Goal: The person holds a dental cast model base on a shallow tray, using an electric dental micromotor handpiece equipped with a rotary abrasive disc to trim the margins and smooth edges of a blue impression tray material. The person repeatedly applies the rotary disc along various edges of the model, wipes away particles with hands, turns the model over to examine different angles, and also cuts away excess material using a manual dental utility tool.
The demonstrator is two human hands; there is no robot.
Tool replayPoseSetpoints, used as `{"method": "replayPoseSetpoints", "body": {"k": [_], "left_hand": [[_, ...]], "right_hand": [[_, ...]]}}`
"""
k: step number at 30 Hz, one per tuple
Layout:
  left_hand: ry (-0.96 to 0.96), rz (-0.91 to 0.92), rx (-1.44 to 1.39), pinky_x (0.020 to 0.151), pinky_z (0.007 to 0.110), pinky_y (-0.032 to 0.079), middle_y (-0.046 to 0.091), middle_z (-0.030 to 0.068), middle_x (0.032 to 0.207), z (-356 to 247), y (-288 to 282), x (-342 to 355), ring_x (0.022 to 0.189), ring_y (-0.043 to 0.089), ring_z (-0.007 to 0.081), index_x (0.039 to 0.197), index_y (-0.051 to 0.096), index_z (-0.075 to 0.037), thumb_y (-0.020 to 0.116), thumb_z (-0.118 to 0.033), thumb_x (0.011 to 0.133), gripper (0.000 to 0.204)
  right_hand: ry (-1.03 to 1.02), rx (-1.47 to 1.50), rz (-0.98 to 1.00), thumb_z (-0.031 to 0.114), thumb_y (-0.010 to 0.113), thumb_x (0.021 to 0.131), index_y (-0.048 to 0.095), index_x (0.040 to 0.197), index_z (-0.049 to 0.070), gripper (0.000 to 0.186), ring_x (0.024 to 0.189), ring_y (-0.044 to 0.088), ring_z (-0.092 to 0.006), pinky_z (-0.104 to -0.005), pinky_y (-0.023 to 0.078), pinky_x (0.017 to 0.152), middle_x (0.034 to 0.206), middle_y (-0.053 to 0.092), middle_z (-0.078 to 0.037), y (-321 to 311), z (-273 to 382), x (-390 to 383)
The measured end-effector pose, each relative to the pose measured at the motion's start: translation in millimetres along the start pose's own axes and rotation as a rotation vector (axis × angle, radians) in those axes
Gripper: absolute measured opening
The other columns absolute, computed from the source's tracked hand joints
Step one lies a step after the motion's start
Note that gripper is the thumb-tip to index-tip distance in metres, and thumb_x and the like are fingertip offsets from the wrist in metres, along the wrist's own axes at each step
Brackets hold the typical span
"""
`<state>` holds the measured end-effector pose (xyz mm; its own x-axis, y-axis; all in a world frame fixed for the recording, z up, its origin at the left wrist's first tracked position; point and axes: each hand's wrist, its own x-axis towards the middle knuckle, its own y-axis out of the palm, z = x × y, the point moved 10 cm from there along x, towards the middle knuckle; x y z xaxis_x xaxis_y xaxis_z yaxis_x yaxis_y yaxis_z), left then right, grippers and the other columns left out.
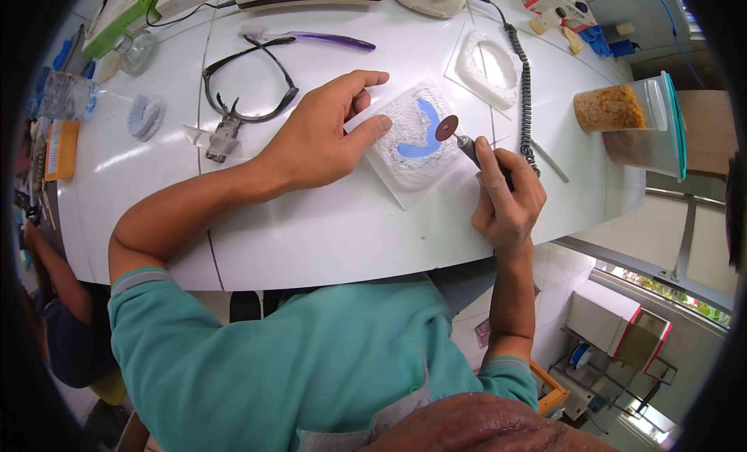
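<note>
My right hand grips a dark rotary handpiece like a pen. The brown cutting disc at its tip sits over the right edge of a curved blue piece; I cannot tell whether they touch. That blue piece is set in a rough white plaster mound on a pale square plate. My left hand lies at the mound's left side, thumb tip at its edge, index finger stretched out and the other fingers loosely bent. It holds nothing.
Black-framed glasses with a magnifier attachment and a purple toothbrush lie beyond my left hand. A plaster ring stands at the back right, beside a coiled black cord. Lidded tubs are far right. Another person's arm shows far left.
</note>
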<state>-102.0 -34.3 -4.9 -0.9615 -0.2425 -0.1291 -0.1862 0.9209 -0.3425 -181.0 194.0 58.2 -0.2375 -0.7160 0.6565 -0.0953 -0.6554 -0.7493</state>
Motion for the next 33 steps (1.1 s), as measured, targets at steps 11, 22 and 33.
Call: {"method": "replayPoseSetpoints", "body": {"k": [11, 22, 33], "left_hand": [[-0.074, 0.068, -0.100, 0.077, 0.030, 0.063, 0.066, 0.0074, 0.114, 3.0, 6.7, -2.7, 0.099, 0.069, 0.0128, 0.136, 0.061, 0.005, 0.066, -0.015, 0.110, 0.034], [-0.073, 0.067, -0.083, 0.079, 0.029, 0.063, 0.067, 0.0085, 0.117, 5.4, 6.7, -1.3, 0.102, 0.069, 0.0135, 0.137, 0.061, 0.004, 0.066, -0.015, 0.110, 0.034], [-0.076, 0.075, -0.089, 0.078, 0.029, 0.063, 0.069, 0.0093, 0.116, 3.9, 7.1, -1.8, 0.101, 0.070, 0.0137, 0.136, 0.060, 0.005, 0.065, -0.017, 0.111, 0.034]], "right_hand": [[-0.011, 0.047, 0.038, -0.002, 0.076, 0.073, 0.084, 0.132, 0.011, 0.061, 0.068, 0.062, -0.0199, -0.0332, 0.049, 0.061, 0.091, 0.069, -0.009, 7.9, 3.8, 0.7], [0.006, 0.029, 0.070, -0.003, 0.077, 0.074, 0.083, 0.133, 0.013, 0.061, 0.069, 0.063, -0.0196, -0.0331, 0.049, 0.062, 0.091, 0.070, -0.008, 11.7, 2.8, 3.2], [0.008, 0.032, 0.092, -0.003, 0.077, 0.075, 0.083, 0.134, 0.013, 0.062, 0.071, 0.063, -0.0198, -0.0331, 0.050, 0.063, 0.091, 0.069, -0.008, 14.0, 2.6, 3.4]]}}
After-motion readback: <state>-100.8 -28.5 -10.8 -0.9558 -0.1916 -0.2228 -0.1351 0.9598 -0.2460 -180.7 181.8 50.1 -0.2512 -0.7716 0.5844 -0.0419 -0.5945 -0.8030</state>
